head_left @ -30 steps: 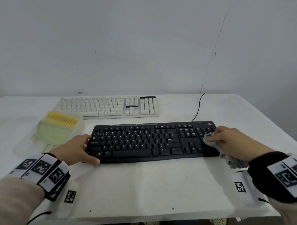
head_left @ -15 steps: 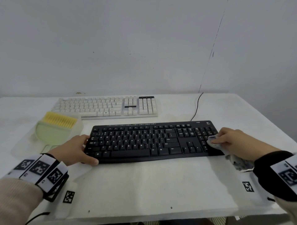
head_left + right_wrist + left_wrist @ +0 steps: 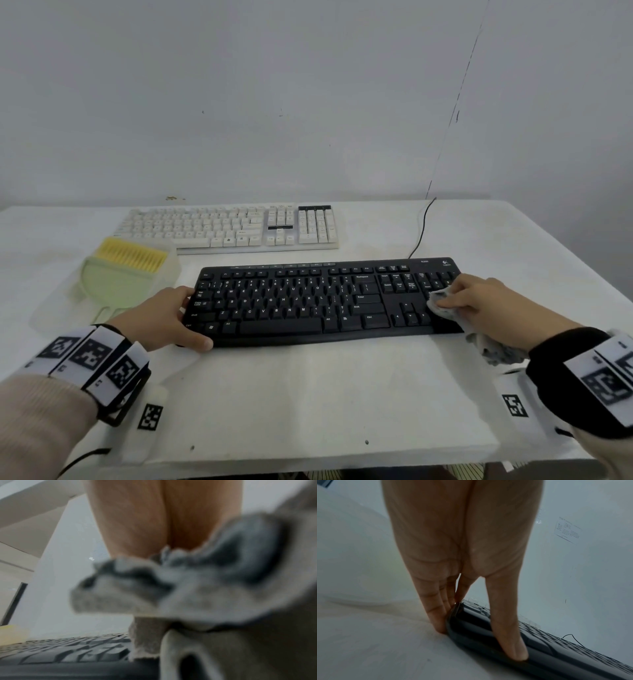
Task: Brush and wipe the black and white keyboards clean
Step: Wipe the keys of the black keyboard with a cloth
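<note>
**Cloth on the number pad, left hand bracing the black keyboard**

The black keyboard lies flat near the front middle of the white table, its long side running left to right. A grey cloth sits on its right end, over the number-pad keys, and trails back under the wrist to hang off the front edge of the keyboard. The right hand holds this cloth: its fingers curl down over it and press it onto the keys. In the right wrist view the cloth is blurred and fills most of the picture, so the fingertips cannot be made out there.

The left hand steadies the keyboard's left end. In the left wrist view the fingers lie straight and pressed together against the end wall of the black keyboard, while the thumb stretches apart from them along its front edge.

The white keyboard lies behind, nearer the wall and a little to the left, apart from the black one. Just left of the black keyboard sits a pale green dustpan with a yellow brush resting in it. A black cable runs from the black keyboard's back edge toward the wall.
</note>
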Demonstrator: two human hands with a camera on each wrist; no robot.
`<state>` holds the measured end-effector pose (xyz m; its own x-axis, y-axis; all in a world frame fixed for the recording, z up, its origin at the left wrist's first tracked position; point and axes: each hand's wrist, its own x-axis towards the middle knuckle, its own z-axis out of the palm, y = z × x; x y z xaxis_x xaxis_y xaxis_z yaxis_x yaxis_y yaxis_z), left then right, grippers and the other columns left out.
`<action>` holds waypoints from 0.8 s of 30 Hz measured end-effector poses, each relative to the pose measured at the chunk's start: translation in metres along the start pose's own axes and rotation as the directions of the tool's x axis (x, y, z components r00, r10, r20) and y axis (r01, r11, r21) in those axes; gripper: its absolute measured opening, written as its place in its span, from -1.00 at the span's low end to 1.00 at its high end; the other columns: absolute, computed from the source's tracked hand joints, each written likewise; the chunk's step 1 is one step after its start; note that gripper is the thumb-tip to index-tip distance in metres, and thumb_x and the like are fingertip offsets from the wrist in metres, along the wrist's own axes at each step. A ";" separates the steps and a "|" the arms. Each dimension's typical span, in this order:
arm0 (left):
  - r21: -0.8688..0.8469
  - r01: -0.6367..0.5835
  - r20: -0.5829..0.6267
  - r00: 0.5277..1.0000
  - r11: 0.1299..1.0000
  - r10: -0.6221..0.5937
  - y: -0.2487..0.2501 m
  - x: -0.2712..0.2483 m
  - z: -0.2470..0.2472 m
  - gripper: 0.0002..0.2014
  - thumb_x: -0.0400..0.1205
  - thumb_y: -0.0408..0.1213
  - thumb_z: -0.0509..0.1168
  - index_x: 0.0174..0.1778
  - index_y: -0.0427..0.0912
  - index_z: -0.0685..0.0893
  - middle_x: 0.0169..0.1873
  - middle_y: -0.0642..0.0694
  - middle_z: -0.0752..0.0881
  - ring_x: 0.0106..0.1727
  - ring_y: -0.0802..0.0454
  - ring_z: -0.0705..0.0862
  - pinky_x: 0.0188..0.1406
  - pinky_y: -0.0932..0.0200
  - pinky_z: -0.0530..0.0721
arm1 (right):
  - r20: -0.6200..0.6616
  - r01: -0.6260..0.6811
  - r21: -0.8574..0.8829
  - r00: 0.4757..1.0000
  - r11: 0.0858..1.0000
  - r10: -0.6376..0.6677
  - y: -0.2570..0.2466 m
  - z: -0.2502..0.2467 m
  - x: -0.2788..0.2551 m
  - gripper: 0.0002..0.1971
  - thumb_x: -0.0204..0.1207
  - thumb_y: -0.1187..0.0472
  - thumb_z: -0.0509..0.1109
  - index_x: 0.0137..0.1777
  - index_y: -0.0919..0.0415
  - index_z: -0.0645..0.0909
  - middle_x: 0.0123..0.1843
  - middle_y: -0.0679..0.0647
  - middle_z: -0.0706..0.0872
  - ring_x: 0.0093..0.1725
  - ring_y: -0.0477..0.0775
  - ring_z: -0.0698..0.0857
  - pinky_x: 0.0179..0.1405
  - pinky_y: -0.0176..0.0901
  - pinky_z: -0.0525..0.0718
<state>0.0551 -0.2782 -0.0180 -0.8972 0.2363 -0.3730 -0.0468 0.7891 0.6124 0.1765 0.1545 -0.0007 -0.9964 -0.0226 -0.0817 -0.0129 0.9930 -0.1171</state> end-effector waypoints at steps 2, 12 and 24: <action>0.008 0.004 0.003 1.000 1.000 -0.004 0.001 -0.001 -0.001 -0.23 0.23 -0.39 0.66 0.35 -0.21 0.48 0.03 -0.10 0.71 -0.03 -0.07 0.72 -0.24 0.17 0.64 | 0.008 -0.039 0.047 0.999 0.998 0.039 0.009 -0.005 -0.005 -0.78 0.64 0.16 0.27 0.04 -0.04 0.77 -0.05 -0.10 0.55 -0.13 0.08 0.67 -0.22 -0.37 0.48; 0.035 0.008 0.001 1.000 0.999 -0.008 0.003 -0.007 -0.001 -0.25 0.23 -0.39 0.66 0.32 -0.20 0.51 0.00 -0.09 0.71 -0.03 -0.03 0.72 -0.03 0.07 0.71 | 0.042 -0.184 0.177 0.983 0.967 0.179 0.024 -0.021 -0.015 -0.47 0.33 -0.54 0.10 -0.11 -0.25 0.75 -0.07 -0.12 0.58 -0.23 -0.08 0.73 -0.17 -0.61 0.47; 0.180 -0.035 0.011 0.999 0.983 0.033 -0.006 -0.002 -0.006 -0.02 -0.17 0.28 0.54 0.21 0.01 0.57 0.11 -0.05 0.65 0.07 -0.01 0.67 0.16 -0.10 0.68 | -0.011 -0.192 0.142 0.981 0.971 0.195 -0.024 -0.023 0.004 -0.63 0.51 -0.22 0.22 0.02 -0.04 0.75 -0.06 0.01 0.61 -0.10 0.07 0.71 -0.17 -0.28 0.45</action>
<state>0.0543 -0.2866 -0.0168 -0.8934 0.2686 -0.3601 0.0641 0.8696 0.4896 0.1709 0.1331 0.0247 -0.9806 0.1729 -0.0921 0.1903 0.9523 -0.2385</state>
